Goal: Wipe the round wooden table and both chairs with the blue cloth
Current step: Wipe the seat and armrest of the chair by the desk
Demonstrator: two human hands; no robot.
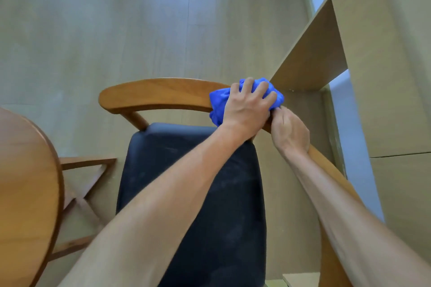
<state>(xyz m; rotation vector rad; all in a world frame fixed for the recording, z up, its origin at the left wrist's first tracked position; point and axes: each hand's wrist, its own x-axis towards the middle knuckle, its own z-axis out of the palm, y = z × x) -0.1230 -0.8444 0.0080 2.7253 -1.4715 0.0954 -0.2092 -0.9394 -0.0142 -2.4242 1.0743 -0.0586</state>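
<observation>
Chairs in view: one chair [163, 93], with a curved wooden back rail and a dark padded seat [193, 193].
Tables in view: one round wooden table [25, 182], only its edge showing at the left; its crossed leg struts [79, 193] show underneath, beside the chair seat.
Cloths: one blue cloth [219, 102], bunched up on the chair's back rail toward its right end.
Hands: two, both bare, both at the right end of the rail.
Left hand [247, 107]: on top of the cloth, fingers spread and curled over the bundle, pressing it onto the rail.
Right hand [289, 133]: just beside the left hand, touching it; fingers curled around the wooden rail right next to the cloth. Whether the fingertips also pinch an edge of the cloth cannot be told.
Arms: two bare forearms reach across the seat and along the rail.
Surroundings: pale wood-look floor [93, 30]; one light wooden desk or shelf unit [373, 53] on the right, close to the chair's back.
Writing, brands, labels: none can be read.
</observation>
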